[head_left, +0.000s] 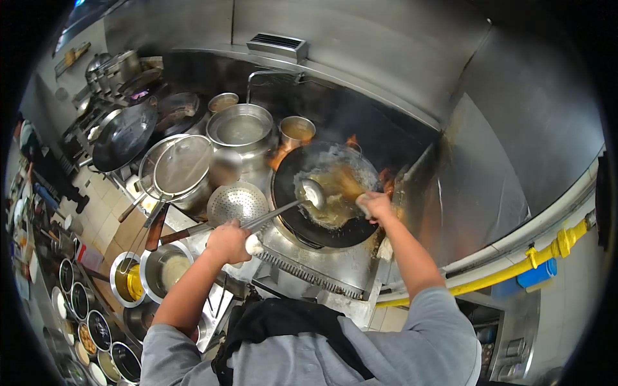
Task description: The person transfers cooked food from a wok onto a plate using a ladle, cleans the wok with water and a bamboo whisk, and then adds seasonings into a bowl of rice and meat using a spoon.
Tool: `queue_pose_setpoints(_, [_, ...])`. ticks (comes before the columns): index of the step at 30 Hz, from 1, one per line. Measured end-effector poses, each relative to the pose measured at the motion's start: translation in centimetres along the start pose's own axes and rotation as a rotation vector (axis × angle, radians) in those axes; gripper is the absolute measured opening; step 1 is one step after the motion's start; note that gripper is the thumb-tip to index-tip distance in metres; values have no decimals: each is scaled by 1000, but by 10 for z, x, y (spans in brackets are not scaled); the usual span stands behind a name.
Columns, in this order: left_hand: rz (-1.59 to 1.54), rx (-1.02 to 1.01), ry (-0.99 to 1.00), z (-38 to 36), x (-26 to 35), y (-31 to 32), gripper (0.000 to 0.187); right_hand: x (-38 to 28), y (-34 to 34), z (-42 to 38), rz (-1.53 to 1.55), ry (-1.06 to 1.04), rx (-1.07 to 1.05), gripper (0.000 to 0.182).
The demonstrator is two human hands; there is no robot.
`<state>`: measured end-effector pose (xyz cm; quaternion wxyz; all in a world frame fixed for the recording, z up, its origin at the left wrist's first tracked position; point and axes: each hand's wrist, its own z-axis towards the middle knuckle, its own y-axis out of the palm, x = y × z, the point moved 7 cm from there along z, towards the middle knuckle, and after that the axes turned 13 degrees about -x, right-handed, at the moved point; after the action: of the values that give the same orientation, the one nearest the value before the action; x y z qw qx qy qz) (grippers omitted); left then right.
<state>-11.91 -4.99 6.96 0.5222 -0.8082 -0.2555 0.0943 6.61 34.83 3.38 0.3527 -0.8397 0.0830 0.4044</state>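
The ladle's handle is gripped by the left hand (226, 242), its fingers wrapped around the shaft. The bowl of the ladle (313, 193) is held inside the dark wok (351, 237), left of the middle, and something whitish is seen in it. The handle of a brush (346, 183) is clasped by the right hand (378, 206), over the wok's right side. The head of this tool is blurred, so it can only be said that it seems to be a brush with tan bristles. Its far end is brought close to the ladle, above a cloudy yellowish liquid (331, 215) in the wok.

Orange flames (278, 156) are seen along the wok's left rear edge, beside a small pot (297, 120). The wok is carried by a steel range (325, 257). A white cloth (254, 246) is seen just beside the left hand. Beyond that hand a perforated strainer (238, 204) is placed, and farther left a mesh strainer (183, 165) is rested across a pot. Behind these, a large pot (248, 151) is filled with pale liquid. Near the left forearm, two metal bowls (154, 257) are set side by side, yellow liquid being held in one.
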Motion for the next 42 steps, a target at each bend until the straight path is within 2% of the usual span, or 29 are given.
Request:
queue_pose_setpoints(2, [-51,10,-9,3,2,8,51,9,6,7,-179,-48,-110,35])
queue_pose_setpoints(3, [-38,0,18,5,2,13,51,-7,-6,5,-503,-97,-40,39])
queue_pose_setpoints(4, [-310,-28,75,5,-4,21,50,-22,-13,-5,-827,-140,23,42])
queue_pose_setpoints(5, [-589,-53,115,2,-14,30,48,-30,-33,-21,-649,-31,120,48])
queue_pose_setpoints(6, [-865,-62,135,-2,-27,35,47,-23,-47,-14,-682,-120,214,47])
queue_pose_setpoints(7, [-961,7,132,-15,-30,30,43,-39,-56,-45,-609,-182,275,52])
queue_pose_setpoints(8, [-1069,93,154,-19,-40,31,37,-31,-64,-49,-480,-128,196,54])
queue_pose_setpoints(10, [-1272,120,147,-10,-62,32,25,-17,-63,-76,-76,-121,131,49])
queue_pose_setpoints(11, [-1337,221,135,-7,-67,13,21,-10,-58,-88,-78,-150,152,49])
queue_pose_setpoints(12, [-1424,227,94,7,-76,5,21,-3,-52,-99,-81,-179,172,49])
queue_pose_setpoints(14, [-1281,288,59,46,-92,-22,25,-10,-35,-138,-7,-136,180,47])
queue_pose_setpoints(16, [-1252,368,-83,83,-106,-47,29,6,-14,-161,253,11,110,45])
queue_pose_setpoints(18, [-1254,456,-111,122,-121,-68,32,14,-4,-182,334,-54,165,45])
queue_pose_setpoints(20, [-1185,418,-240,183,-158,-64,35,29,5,-203,414,-117,222,45])
queue_pose_setpoints(21, [-1322,365,-214,207,-166,-61,42,42,4,-214,422,-133,272,46])
queue_pose_setpoints(22, [-1443,316,-198,223,-171,-61,38,49,4,-224,429,-148,319,47])
queue_pose_setpoints(24, [-1851,22,15,244,-171,-59,29,58,10,-250,543,-91,304,48])
queue_pose_setpoints(25, [-2097,62,159,241,-163,-70,24,64,15,-261,648,-31,284,48])
queue_pose_setpoints(26, [-2543,27,410,237,-152,-86,23,66,15,-271,660,-35,286,48])
queue_pose_setpoints(28, [-2711,266,761,223,-157,-104,20,81,19,-285,738,16,270,50])
queue_pose_setpoints(29, [-2913,281,626,220,-155,-93,20,90,19,-287,751,18,296,49])
queue_pose_setpoints(30, [-2904,276,626,221,-156,-88,20,92,20,-289,761,18,297,49])
queue_pose_setpoints(32, [-2888,262,860,223,-151,-89,23,94,16,-295,789,27,310,49])
queue_pose_setpoints(33, [-2868,293,896,217,-145,-92,24,96,14,-295,793,26,310,49])
queue_pose_setpoints(36, [-2927,319,916,197,-129,-101,22,102,9,-291,849,-1,276,50])
queue_pose_setpoints(37, [-2929,401,891,189,-125,-104,22,100,9,-288,866,-13,245,50])
queue_pose_setpoints(42, [-2893,348,928,164,-93,-124,22,106,12,-275,903,-29,169,50])
